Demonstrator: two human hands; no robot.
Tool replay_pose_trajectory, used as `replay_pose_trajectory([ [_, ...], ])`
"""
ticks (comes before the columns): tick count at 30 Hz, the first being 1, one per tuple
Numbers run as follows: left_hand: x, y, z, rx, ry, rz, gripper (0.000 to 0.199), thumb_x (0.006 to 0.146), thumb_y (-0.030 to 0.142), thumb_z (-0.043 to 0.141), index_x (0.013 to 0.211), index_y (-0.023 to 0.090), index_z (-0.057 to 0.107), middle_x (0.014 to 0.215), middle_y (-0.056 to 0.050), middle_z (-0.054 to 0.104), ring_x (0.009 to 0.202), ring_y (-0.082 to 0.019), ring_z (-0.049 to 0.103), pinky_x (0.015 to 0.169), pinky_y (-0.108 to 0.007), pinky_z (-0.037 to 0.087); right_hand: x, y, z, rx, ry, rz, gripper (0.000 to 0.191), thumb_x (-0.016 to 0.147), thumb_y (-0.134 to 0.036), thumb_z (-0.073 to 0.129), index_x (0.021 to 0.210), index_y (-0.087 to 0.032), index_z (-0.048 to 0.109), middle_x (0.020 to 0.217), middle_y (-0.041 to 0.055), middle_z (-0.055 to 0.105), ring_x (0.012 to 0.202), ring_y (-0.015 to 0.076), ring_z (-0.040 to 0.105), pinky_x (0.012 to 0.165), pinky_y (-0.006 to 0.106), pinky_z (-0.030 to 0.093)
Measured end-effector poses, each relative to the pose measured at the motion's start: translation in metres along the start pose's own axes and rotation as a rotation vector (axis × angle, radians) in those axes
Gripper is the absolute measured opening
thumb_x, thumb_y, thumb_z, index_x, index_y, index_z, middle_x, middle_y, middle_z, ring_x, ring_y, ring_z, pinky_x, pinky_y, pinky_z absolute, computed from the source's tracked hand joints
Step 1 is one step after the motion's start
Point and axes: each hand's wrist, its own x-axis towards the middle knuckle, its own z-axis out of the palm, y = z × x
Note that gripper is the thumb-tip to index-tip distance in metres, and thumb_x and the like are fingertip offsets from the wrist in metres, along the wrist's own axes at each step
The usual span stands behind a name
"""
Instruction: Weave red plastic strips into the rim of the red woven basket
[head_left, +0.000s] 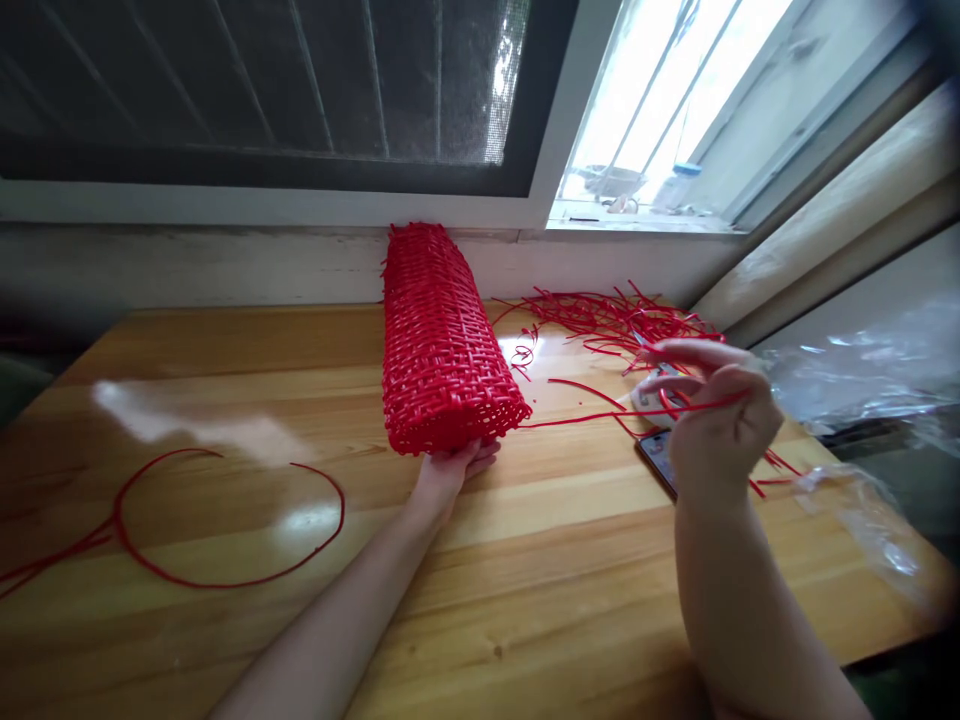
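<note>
A tall basket (446,340), woven from glossy red strands, leans away from me with its near end toward me. Under that near end is my left hand (454,465), holding it from below; part of the palm and some fingers are hidden by the weave. One red strand (577,418) runs from the basket's lower right edge to my right hand (720,410), which grips it with bent fingers, the index finger stretched out to the left. Behind this hand lie a dark phone (657,462) and a whitish object with a red loop, partly hidden.
A heap of loose red strands (600,315) lies at the back right of the wooden table (495,600). On the left is a curved red strand (232,584). Clear plastic wrap (862,510) lies by the right edge. A wall and window frame (300,205) stand behind.
</note>
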Motion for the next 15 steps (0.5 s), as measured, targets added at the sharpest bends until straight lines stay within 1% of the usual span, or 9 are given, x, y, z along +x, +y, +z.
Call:
replay_pose_trajectory([
  [1,0.0,0.0,0.0,-0.002,0.005,0.005,0.035,0.062,0.022,0.074,0.092,0.009,0.061,0.089,-0.013,0.069,0.085,-0.025,0.066,0.086,-0.044,0.049,-0.002,-0.009,-0.002,0.072,-0.109,0.047,0.033,0.094,-0.026,0.026,0.107,-0.022,0.056,0.096,0.0076,0.059,0.077,0.0147,0.062,0.055,0.023,0.048],
  [3,-0.001,0.0,0.001,-0.001,0.012,0.023,0.035,0.061,0.023,0.075,0.09,0.009,0.061,0.087,-0.012,0.069,0.084,-0.025,0.067,0.085,-0.044,0.049,-0.004,-0.025,-0.004,0.081,-0.523,0.073,0.022,0.09,-0.026,0.039,0.088,-0.018,0.059,0.075,0.0034,0.063,0.061,0.0115,0.059,0.053,0.021,0.046],
  [4,-0.001,0.001,0.002,0.005,0.011,0.033,0.036,0.06,0.024,0.076,0.089,0.009,0.061,0.086,-0.012,0.069,0.083,-0.026,0.067,0.085,-0.045,0.049,-0.005,-0.031,-0.002,0.033,-0.739,0.057,0.017,0.088,-0.024,0.044,0.084,-0.017,0.06,0.071,0.0023,0.063,0.059,0.0109,0.058,0.053,0.021,0.045],
  [5,-0.002,0.001,0.002,0.016,0.009,0.043,0.037,0.06,0.024,0.076,0.089,0.009,0.062,0.086,-0.012,0.069,0.083,-0.026,0.067,0.085,-0.045,0.049,-0.007,-0.035,0.003,-0.028,-0.916,0.03,0.013,0.085,-0.022,0.048,0.083,-0.016,0.059,0.071,0.0023,0.064,0.062,0.0114,0.059,0.057,0.021,0.046],
  [6,-0.002,0.002,0.002,0.029,0.006,0.052,0.038,0.06,0.025,0.076,0.09,0.009,0.062,0.086,-0.013,0.069,0.084,-0.027,0.067,0.085,-0.045,0.049,-0.009,-0.036,0.01,-0.089,-0.988,0.009,0.012,0.084,-0.018,0.047,0.084,-0.017,0.06,0.073,0.0025,0.065,0.065,0.0122,0.061,0.061,0.021,0.046],
  [9,-0.003,0.004,0.002,0.066,-0.023,0.059,0.042,0.061,0.027,0.075,0.096,0.01,0.061,0.09,-0.013,0.069,0.084,-0.027,0.066,0.084,-0.045,0.05,-0.024,-0.032,0.042,-0.288,-1.003,0.039,0.021,0.081,-0.006,0.042,0.086,-0.016,0.059,0.08,0.0051,0.067,0.074,0.0163,0.062,0.065,0.024,0.044],
  [11,-0.002,0.004,0.001,0.073,-0.049,0.066,0.043,0.062,0.027,0.075,0.099,0.011,0.06,0.094,-0.013,0.069,0.085,-0.027,0.066,0.083,-0.044,0.051,-0.036,-0.026,0.063,-0.295,-1.038,0.039,0.025,0.08,-0.004,0.04,0.094,-0.015,0.058,0.084,0.0066,0.066,0.078,0.0173,0.062,0.067,0.025,0.043],
  [13,0.0,0.003,-0.001,0.069,-0.061,0.085,0.041,0.061,0.027,0.075,0.097,0.012,0.061,0.095,-0.012,0.069,0.087,-0.027,0.066,0.082,-0.043,0.052,-0.048,-0.02,0.08,-0.324,-1.035,0.042,0.03,0.078,-0.002,0.039,0.102,-0.012,0.054,0.086,0.0089,0.066,0.078,0.0187,0.062,0.066,0.026,0.043],
  [15,0.002,0.001,-0.002,0.065,-0.049,0.104,0.039,0.059,0.027,0.076,0.093,0.013,0.063,0.094,-0.01,0.07,0.087,-0.026,0.066,0.081,-0.042,0.052,-0.057,-0.015,0.089,-0.347,-0.969,0.031,0.033,0.078,-0.002,0.039,0.108,-0.01,0.052,0.087,0.0105,0.065,0.076,0.0196,0.061,0.063,0.027,0.043],
])
